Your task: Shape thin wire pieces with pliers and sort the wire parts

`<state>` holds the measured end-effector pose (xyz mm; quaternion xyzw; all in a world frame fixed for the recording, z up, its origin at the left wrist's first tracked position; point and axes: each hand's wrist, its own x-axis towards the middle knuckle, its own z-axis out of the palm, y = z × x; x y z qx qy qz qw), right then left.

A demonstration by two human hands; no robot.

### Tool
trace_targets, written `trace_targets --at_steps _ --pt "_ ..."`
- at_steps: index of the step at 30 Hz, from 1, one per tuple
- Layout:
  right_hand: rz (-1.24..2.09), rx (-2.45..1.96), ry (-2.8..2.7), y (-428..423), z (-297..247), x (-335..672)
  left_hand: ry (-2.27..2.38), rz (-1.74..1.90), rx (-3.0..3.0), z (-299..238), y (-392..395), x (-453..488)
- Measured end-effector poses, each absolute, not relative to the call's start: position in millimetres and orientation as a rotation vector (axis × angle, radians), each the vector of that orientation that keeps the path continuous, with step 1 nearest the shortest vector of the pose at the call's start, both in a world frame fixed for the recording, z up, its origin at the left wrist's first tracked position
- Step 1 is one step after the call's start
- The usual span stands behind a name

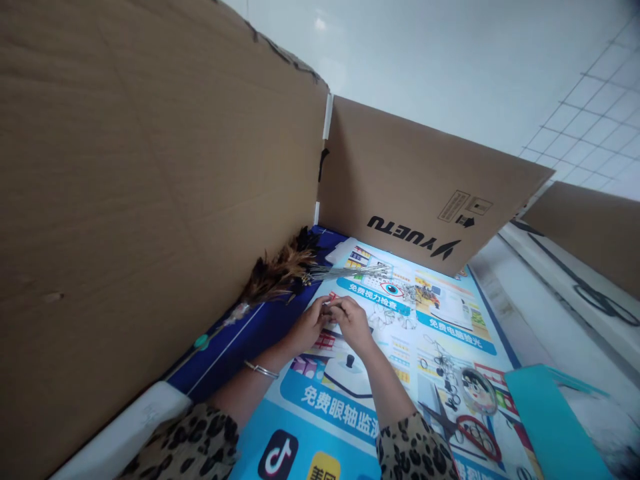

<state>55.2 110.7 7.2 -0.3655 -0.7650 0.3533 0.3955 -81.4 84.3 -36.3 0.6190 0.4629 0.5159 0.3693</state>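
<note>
My left hand [313, 325] and my right hand [351, 321] meet over the printed sheet [270, 407], fingertips pinched together. Whatever lies between their fingers is too small or hidden to make out. Just beyond them is a bundle of thin silvery wires [345, 272]. To the left of the wires, brown and black feathers [280, 270] lie along the cardboard wall. Small clear, petal-like pieces [395, 317] are scattered to the right of my right hand.
Tall cardboard panels [150, 147] stand on the left and a lettered one [410, 180] at the back. Red-handled scissors [477, 437], a round clear container [479, 391] and small dark loops [445, 373] lie to the right, near a teal box [553, 423].
</note>
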Motion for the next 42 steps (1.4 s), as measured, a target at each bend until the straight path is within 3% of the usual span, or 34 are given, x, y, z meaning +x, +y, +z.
trace_targets --at_steps 7,13,25,42 --pt "0.803 -0.912 -1.981 109 13 56 1.235 1.314 1.593 -35 84 -85" --pt "1.129 -0.971 -1.786 114 4 58 1.155 1.236 1.569 -30 84 -91" --pt "1.326 -0.988 -1.586 122 -1 65 1.258 1.302 1.453 -34 86 -92" --pt "1.282 -1.062 -1.358 135 -7 76 1.446 1.347 1.483 -36 89 -98"
